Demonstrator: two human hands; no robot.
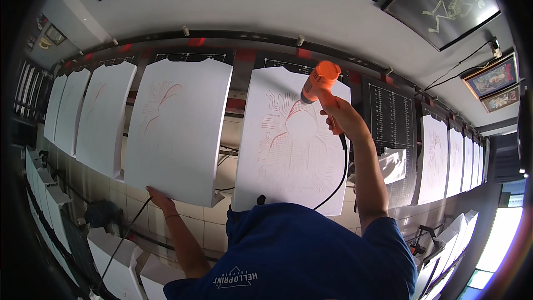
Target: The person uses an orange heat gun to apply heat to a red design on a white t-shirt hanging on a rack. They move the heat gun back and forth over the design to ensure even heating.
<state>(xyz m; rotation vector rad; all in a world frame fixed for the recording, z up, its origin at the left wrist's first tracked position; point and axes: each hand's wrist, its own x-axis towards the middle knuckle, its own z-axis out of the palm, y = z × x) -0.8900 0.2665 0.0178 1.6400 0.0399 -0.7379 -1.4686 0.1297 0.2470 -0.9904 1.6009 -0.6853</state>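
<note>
My right hand [345, 116] is wrapped round the handle of an orange heat gun [321, 76]. Its dark nozzle tilts down toward a white T-shirt [255, 180] stretched flat on a printing board. Faint line work and red strokes of a figure mark the shirt's front. From the handle a black cord curves down and passes behind my body. My left hand [160, 199] is closed at the lower edge of the neighbouring white T-shirt [183, 150], on a black cord [125, 239] that runs down to the lower left. Its fingertips are partly hidden.
More boards with white shirts [104, 116] line up to the left, and others [435, 158] to the right. A black board with white markings [388, 116] carries a crumpled white piece [393, 165]. A dark rail [244, 36] runs along the wall. More boards [114, 261] stand behind me.
</note>
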